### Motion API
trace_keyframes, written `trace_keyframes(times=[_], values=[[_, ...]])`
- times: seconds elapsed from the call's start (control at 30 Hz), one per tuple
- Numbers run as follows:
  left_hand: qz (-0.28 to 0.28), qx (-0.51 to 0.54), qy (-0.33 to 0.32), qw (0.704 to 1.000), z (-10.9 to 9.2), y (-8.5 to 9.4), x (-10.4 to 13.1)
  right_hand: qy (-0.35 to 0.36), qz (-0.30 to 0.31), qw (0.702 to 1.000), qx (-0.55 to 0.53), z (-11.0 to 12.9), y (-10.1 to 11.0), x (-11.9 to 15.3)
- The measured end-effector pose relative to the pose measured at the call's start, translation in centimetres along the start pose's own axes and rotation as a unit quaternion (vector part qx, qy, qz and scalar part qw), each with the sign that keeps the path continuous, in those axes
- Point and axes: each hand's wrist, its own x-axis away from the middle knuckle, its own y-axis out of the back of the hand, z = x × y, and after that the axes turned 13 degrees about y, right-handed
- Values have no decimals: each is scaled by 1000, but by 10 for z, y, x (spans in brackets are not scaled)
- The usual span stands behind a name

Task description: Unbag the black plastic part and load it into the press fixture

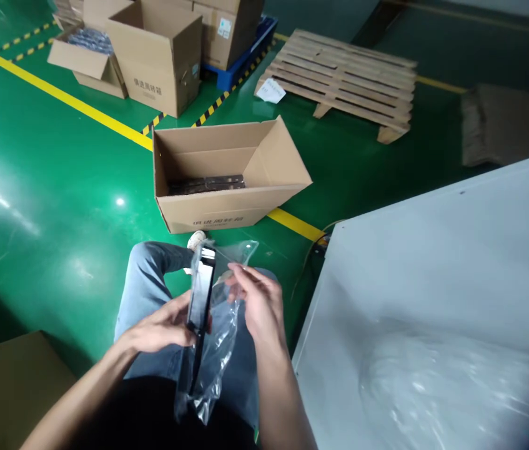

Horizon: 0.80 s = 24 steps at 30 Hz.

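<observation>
My left hand [163,326] grips a long black flat part [200,294] held upright over my lap. The part sits partly inside a clear plastic bag [220,337] that hangs down between my knees. My right hand [257,300] pinches the bag's upper edge beside the part's top end. I sit with jeans-clad legs above the green floor.
An open cardboard box [227,212] with dark parts at its bottom lies on the floor ahead. More boxes [156,56] stand at the back left, a wooden pallet [343,75] at the back right. A white table [456,262] with a plastic sheet is at my right, a carton [6,387] at my left.
</observation>
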Motion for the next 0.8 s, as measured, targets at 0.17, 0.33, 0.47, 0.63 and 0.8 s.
trace_keyframes(times=[0.17, 0.33, 0.47, 0.63, 0.8], values=[[2, 116, 41, 992, 9, 6, -8, 25, -13, 999, -37, 6, 3, 7], [-113, 156, 21, 981, 10, -3, -23, 112, 44, 987, 108, 23, 0, 21], [-185, 114, 17, 976, -1, -11, -23, 76, 7, 994, 81, 15, 6, 8], [-183, 151, 42, 970, -11, -9, -18, 6, -12, 999, -40, -7, 15, -9], [-325, 89, -19, 941, -14, -6, -26, 96, 82, 985, 119, -28, 6, 37]])
